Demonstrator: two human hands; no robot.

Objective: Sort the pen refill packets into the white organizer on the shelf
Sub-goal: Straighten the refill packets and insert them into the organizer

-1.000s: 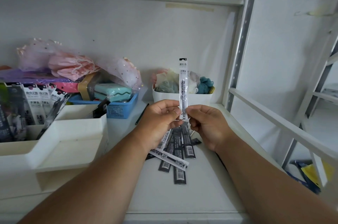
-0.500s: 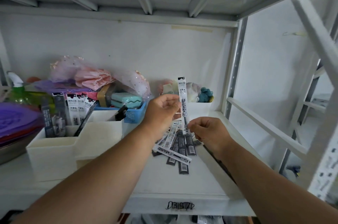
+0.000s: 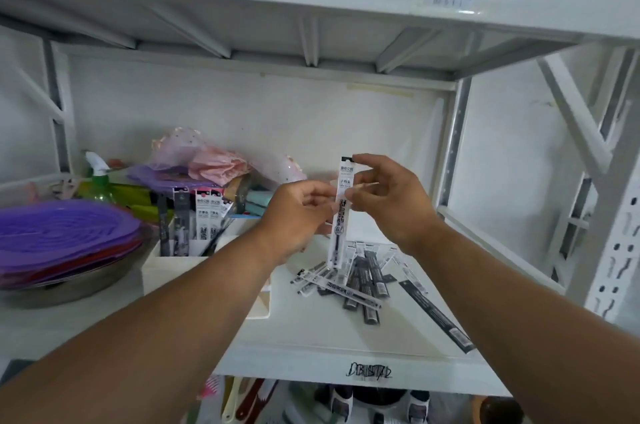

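Note:
A white pen refill packet (image 3: 343,215) stands upright in the air above the shelf. My left hand (image 3: 298,215) pinches its middle from the left. My right hand (image 3: 391,198) pinches its upper part from the right, fingers near the black top tab. Below them a loose pile of refill packets (image 3: 356,279), black and white, lies on the shelf board. The white organizer (image 3: 173,267) stands to the left, partly hidden by my left forearm. Several packets (image 3: 204,215) stand upright in its back compartment.
A long black packet (image 3: 436,316) lies apart near the shelf's right front edge. Purple lids on a metal bowl (image 3: 62,243) sit far left, with a green spray bottle (image 3: 98,181) and pink bags (image 3: 214,163) behind. The upper shelf (image 3: 346,7) overhangs; uprights (image 3: 613,215) stand at right.
My right hand rose from the packet's lower end to its upper part. My left hand still pinches the packet. The camera pulled back and tilted up, showing the upper shelf.

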